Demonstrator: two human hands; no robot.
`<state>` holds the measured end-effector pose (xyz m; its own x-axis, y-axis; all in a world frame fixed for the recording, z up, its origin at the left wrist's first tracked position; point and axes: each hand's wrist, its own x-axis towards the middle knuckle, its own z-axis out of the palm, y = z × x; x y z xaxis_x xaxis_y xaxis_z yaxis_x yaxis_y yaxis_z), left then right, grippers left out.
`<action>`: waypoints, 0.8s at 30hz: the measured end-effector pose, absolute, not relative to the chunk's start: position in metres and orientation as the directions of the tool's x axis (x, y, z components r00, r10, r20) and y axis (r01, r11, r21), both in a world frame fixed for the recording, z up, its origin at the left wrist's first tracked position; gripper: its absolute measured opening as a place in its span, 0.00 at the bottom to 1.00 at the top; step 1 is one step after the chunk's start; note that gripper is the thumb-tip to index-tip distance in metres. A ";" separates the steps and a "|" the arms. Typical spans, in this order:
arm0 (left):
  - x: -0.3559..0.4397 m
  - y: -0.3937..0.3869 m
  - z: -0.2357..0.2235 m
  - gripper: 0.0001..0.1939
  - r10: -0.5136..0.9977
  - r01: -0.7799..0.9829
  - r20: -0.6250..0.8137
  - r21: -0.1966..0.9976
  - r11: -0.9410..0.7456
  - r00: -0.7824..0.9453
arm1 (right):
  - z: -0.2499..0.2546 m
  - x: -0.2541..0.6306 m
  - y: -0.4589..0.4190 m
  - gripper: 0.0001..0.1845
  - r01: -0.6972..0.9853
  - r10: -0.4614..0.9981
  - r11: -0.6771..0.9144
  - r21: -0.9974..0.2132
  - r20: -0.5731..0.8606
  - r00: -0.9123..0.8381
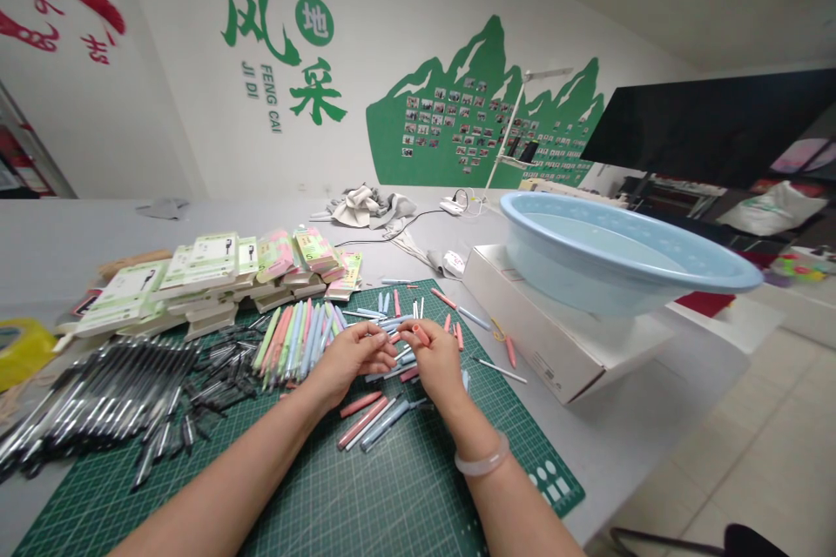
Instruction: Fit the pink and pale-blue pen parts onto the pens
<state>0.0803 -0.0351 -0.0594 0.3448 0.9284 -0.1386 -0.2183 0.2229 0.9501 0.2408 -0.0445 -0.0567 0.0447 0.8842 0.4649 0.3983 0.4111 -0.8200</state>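
Above the green cutting mat (293,487), my right hand (439,365) pinches a short coral pen part (421,334); whether it is a cap or a barrel piece I cannot tell. My left hand (356,357) is close beside it, thumb and fingertips drawn together, and anything between them is too small to make out. Loose coral and blue pen parts lie under and around both hands. Nearer to me rest a coral barrel (363,423), a thin white refill (374,425) and a blue barrel (385,426). Left of my left hand is a row of pastel pens (301,338).
Many black clear-barrelled pens (111,392) cover the mat's left side. Behind them are stacked small boxes (202,261). A light-blue basin (588,270) sits on a white carton (562,348) at the right. Yellow tape (30,352) lies far left; crumpled cloth (366,205) lies behind.
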 end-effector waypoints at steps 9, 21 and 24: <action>0.083 -0.037 -0.060 0.12 0.919 -0.258 -0.104 0.942 0.214 0.380 | -0.060 0.235 -0.043 0.07 0.220 0.947 0.311 -0.925 0.321 0.013; 0.082 -0.039 -0.055 0.09 0.922 -0.001 0.056 0.998 -0.060 0.384 | -0.063 0.236 -0.046 0.11 -0.168 0.999 0.037 -0.985 0.042 -0.024; 0.080 -0.034 -0.056 0.07 0.946 0.156 0.163 0.964 -0.213 0.282 | -0.060 0.236 -0.043 0.11 -0.222 0.998 0.066 -0.973 0.068 -0.004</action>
<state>0.0797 -0.0343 -0.0559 0.2815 0.9456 0.1632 0.1565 -0.2131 0.9644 0.2364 -0.0432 -0.0599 -0.0037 0.9976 0.0684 -0.2217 0.0659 -0.9729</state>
